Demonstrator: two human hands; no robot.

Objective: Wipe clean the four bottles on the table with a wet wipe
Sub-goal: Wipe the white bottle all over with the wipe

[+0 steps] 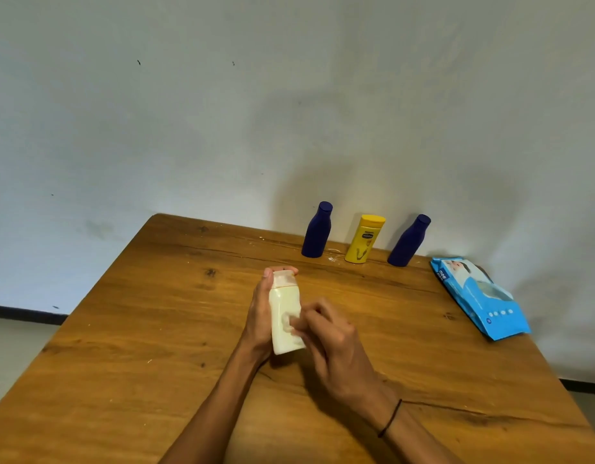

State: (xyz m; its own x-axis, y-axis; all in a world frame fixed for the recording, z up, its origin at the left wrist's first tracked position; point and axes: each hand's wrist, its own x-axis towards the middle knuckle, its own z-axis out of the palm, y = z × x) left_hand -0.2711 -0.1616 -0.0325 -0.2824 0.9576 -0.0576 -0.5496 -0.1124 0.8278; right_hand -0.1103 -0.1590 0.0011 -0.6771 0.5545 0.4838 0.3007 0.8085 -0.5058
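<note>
While the cream bottle is off the worktop, these lines set out why each thing sits as it does.

Cream bottle (286,316): lifted above the middle of the worktop (138,329), cap pointing away from the person, tilted so 1 broad face is turned toward the rubbing hand.

Left hand (261,313): wrapped along the bottle's far side, fingertips hooked over the cap end, which likely braces it against the rubbing.

Right hand (329,333): fingers curled, pinching a small pale wet wipe (288,322) against the bottle's face; the wipe is mostly hidden.

Waiting row: 2 dark blue bottles (317,231) (409,241) and 1 yellow bottle (364,238) stand upright by the wall, apart from each other, probably parked out of the hands' way.

Wipes pack (480,296): lies flat at the right edge, near the right hand for a fresh sheet.

Progress: 1 of 4 bottles in hand; whether the others are done cannot be told.
</note>
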